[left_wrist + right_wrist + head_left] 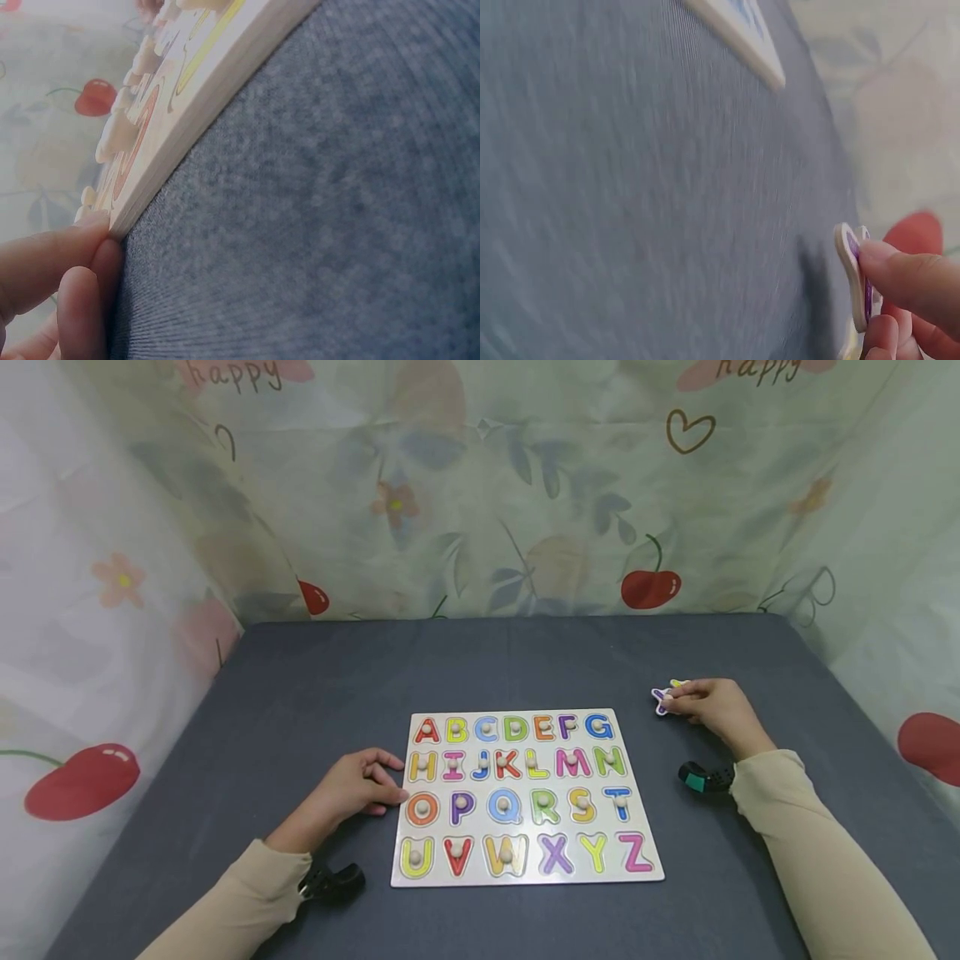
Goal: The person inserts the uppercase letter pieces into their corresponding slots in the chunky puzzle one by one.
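An alphabet puzzle board (525, 882) lies on the dark table, most of its letters bearing round wooden knobs. The X (556, 854), Y (592, 853) and Z (635, 852) places show no knobs. At the board's left edge, my left hand (356, 787) pinches the rim, thumb on top, as the left wrist view shows. Off to the right of the board, my right hand (712, 708) holds a purple X-shaped letter piece (660, 700) between thumb and fingers. A yellow letter piece (679, 682) is just behind it, partly hidden by the hand.
Dark grey cloth covers the table (337, 668). Patterned curtains (480, 527) with cherries and flowers hang along the back and both sides. A black wrist strap (333, 883) is on the left wrist and another with a green part (696, 782) on the right.
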`<move>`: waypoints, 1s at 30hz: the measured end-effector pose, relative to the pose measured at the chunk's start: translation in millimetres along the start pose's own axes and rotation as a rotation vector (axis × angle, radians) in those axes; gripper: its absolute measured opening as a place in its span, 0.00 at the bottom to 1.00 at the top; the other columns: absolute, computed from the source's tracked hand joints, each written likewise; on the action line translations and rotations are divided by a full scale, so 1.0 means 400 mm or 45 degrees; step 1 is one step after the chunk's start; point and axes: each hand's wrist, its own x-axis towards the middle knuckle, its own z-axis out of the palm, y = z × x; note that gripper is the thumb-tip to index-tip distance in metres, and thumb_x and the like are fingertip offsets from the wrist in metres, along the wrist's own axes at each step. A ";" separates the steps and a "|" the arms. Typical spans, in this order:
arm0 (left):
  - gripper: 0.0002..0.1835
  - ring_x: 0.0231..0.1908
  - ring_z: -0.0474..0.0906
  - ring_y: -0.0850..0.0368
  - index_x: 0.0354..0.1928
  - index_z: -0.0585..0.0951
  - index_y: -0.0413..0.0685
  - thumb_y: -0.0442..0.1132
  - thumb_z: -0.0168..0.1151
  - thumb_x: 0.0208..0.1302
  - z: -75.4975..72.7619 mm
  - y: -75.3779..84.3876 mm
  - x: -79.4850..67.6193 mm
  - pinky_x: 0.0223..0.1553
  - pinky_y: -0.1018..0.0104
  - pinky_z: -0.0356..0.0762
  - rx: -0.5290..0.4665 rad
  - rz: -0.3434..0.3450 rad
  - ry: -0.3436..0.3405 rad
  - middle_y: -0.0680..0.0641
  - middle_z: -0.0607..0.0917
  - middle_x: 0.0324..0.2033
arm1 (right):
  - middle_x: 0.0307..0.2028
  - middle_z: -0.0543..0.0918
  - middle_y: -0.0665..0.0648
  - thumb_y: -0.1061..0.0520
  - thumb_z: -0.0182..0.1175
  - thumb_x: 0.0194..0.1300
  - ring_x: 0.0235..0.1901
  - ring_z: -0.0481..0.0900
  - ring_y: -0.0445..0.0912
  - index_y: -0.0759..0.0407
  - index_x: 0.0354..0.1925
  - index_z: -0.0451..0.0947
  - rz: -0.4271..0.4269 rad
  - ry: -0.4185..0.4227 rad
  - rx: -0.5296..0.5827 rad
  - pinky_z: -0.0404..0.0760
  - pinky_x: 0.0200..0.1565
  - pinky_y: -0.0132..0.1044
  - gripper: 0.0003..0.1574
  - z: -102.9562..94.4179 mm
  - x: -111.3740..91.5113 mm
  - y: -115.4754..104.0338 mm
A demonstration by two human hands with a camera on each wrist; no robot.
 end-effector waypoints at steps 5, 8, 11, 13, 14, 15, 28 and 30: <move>0.26 0.22 0.76 0.59 0.50 0.76 0.38 0.33 0.76 0.49 -0.001 0.000 0.000 0.24 0.67 0.78 -0.002 0.003 0.000 0.49 0.81 0.23 | 0.31 0.82 0.49 0.44 0.68 0.59 0.30 0.74 0.43 0.63 0.46 0.81 -0.110 -0.019 0.017 0.76 0.32 0.34 0.27 0.021 -0.045 -0.048; 0.26 0.22 0.76 0.59 0.50 0.76 0.38 0.33 0.75 0.49 -0.001 0.000 0.000 0.24 0.67 0.78 -0.003 0.008 -0.005 0.49 0.81 0.23 | 0.29 0.82 0.50 0.45 0.68 0.60 0.29 0.74 0.44 0.63 0.44 0.81 -0.190 -0.044 0.004 0.76 0.31 0.34 0.24 0.041 -0.076 -0.080; 0.26 0.22 0.76 0.59 0.50 0.76 0.38 0.33 0.76 0.49 -0.001 -0.001 0.000 0.24 0.67 0.78 -0.001 0.012 -0.006 0.50 0.81 0.23 | 0.29 0.81 0.52 0.48 0.69 0.59 0.28 0.74 0.44 0.63 0.42 0.82 -0.263 -0.069 -0.009 0.75 0.29 0.33 0.21 0.066 -0.109 -0.111; 0.26 0.22 0.76 0.59 0.50 0.76 0.38 0.33 0.76 0.48 -0.002 -0.002 0.000 0.24 0.67 0.78 0.001 0.013 -0.006 0.50 0.81 0.23 | 0.28 0.82 0.53 0.50 0.69 0.59 0.27 0.73 0.44 0.63 0.41 0.82 -0.300 -0.091 -0.005 0.74 0.28 0.33 0.19 0.085 -0.134 -0.130; 0.26 0.22 0.76 0.60 0.50 0.76 0.38 0.33 0.76 0.48 -0.002 -0.002 0.001 0.24 0.67 0.78 -0.001 0.012 -0.004 0.50 0.81 0.23 | 0.27 0.81 0.53 0.51 0.70 0.58 0.27 0.73 0.44 0.63 0.40 0.82 -0.318 -0.102 -0.003 0.74 0.28 0.33 0.18 0.095 -0.146 -0.138; 0.26 0.22 0.76 0.60 0.50 0.76 0.38 0.33 0.76 0.48 -0.002 -0.002 0.001 0.24 0.67 0.78 0.000 0.013 -0.004 0.50 0.81 0.23 | 0.27 0.81 0.53 0.52 0.70 0.58 0.26 0.73 0.44 0.63 0.39 0.81 -0.334 -0.114 -0.001 0.74 0.28 0.33 0.17 0.105 -0.159 -0.145; 0.26 0.22 0.76 0.59 0.50 0.76 0.38 0.34 0.75 0.49 -0.001 -0.001 0.002 0.24 0.67 0.78 0.005 -0.006 0.001 0.49 0.81 0.24 | 0.21 0.75 0.48 0.54 0.74 0.51 0.22 0.69 0.39 0.55 0.29 0.80 -0.459 -0.297 0.014 0.67 0.22 0.29 0.12 0.235 -0.305 -0.172; 0.25 0.22 0.76 0.59 0.50 0.76 0.38 0.34 0.75 0.49 -0.001 0.000 0.001 0.24 0.67 0.78 0.006 -0.007 0.004 0.49 0.81 0.24 | 0.20 0.75 0.48 0.54 0.74 0.51 0.21 0.69 0.38 0.55 0.28 0.80 -0.475 -0.338 0.029 0.68 0.22 0.28 0.11 0.249 -0.321 -0.171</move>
